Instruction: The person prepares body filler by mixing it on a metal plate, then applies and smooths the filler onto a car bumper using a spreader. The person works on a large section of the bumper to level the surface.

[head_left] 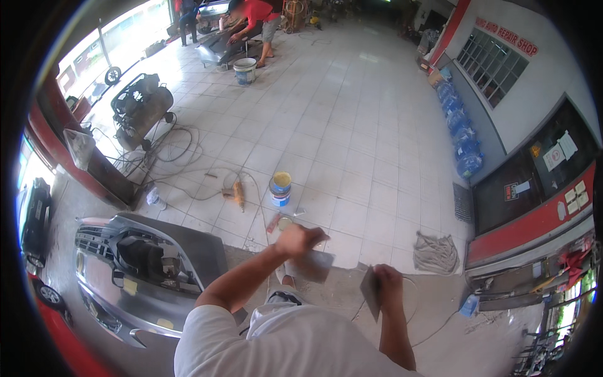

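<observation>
- Left hand (300, 239) grips a flat grey board (312, 265) by its top edge, above the floor tiles (352, 157).
- Right hand (387, 281) closed on a thin scraper (370, 292), probably metal.
- Both look light, stiff; hold by edges.
- Paint can (281, 189) near, ahead.
- Grey bumper (157, 264) on the left.

— Near the hands?
— Left hand (300, 239) on a flat plate (311, 264), right hand (387, 281) on a second plate (370, 292) just to the right, apart from the first.

— Ahead on the floor (352, 125)?
— Paint can (280, 188) just beyond the left hand, power tool (238, 193) left of the can, hose (169, 147) trailing farther left to a compressor (141, 107).

— Lower left?
— Car bumper (135, 276), beside the left forearm.

— Right side?
— Rag heap (436, 252) on the floor, well right of the hands, near the wall (540, 81).

— Far end?
— Bucket (244, 70), a person (254, 22) bent behind it.
</observation>
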`<state>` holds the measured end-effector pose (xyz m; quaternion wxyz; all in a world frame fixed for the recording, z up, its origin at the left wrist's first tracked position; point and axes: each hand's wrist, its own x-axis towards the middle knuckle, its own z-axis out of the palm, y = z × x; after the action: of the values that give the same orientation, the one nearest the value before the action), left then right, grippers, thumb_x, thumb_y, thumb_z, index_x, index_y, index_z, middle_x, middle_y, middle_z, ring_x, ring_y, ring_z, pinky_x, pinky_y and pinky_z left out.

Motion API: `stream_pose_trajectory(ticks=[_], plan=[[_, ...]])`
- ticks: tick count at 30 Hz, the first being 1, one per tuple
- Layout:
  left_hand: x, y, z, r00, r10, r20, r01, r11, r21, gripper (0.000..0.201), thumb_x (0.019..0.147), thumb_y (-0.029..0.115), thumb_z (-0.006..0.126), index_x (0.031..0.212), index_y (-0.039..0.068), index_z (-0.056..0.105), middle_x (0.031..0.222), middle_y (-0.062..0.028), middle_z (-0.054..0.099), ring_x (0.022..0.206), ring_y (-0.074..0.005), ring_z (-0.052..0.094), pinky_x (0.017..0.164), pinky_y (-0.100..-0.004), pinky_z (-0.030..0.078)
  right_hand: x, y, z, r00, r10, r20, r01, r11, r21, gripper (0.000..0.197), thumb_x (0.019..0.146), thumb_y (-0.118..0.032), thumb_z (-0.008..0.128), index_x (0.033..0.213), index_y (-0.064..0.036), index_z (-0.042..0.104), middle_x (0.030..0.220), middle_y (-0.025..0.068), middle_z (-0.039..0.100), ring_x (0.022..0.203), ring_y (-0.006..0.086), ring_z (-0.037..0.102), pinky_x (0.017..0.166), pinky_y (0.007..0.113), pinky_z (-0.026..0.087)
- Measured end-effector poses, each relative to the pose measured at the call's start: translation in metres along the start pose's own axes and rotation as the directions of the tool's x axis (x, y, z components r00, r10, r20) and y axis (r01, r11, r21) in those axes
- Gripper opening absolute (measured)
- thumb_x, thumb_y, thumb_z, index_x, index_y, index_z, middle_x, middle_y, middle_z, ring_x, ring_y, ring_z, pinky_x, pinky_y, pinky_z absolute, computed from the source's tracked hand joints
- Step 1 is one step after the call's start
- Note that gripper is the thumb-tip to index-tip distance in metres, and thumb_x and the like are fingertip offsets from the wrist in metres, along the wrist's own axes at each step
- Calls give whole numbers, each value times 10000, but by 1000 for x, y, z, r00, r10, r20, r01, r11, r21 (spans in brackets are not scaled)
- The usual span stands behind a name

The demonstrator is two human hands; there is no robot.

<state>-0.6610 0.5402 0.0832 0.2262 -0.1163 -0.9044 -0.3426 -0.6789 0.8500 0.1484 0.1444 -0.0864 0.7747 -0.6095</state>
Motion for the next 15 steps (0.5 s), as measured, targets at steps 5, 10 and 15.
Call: stream_pose_trajectory(ticks=[5,10,15], plan=[[28,-64,-7,918,-369,-147,361,929,-82,235,982,328,727,907,107,755,704,-121,703,654,-363,700,617,-461,541,76,-10,26,959,44,280,-6,991,-135,306,1025,-303,688,1100,-12,742,649,-27,567,609,50,433,578,266,390],[75,-78,-3,962,-260,-77,259,965,-28,215,990,332,699,940,131,759,673,-134,683,583,-375,666,522,-450,511,145,6,98,864,123,489,34,953,-300,499,1039,-475,633,1079,12,736,640,52,590,631,126,506,629,340,450],[81,-112,-2,935,-324,-144,321,946,-44,193,984,322,726,934,137,751,709,-69,719,588,-347,685,835,-585,516,200,-13,113,771,212,600,56,917,-395,616,1049,-532,575,913,51,717,668,144,638,662,183,586,689,387,497]])
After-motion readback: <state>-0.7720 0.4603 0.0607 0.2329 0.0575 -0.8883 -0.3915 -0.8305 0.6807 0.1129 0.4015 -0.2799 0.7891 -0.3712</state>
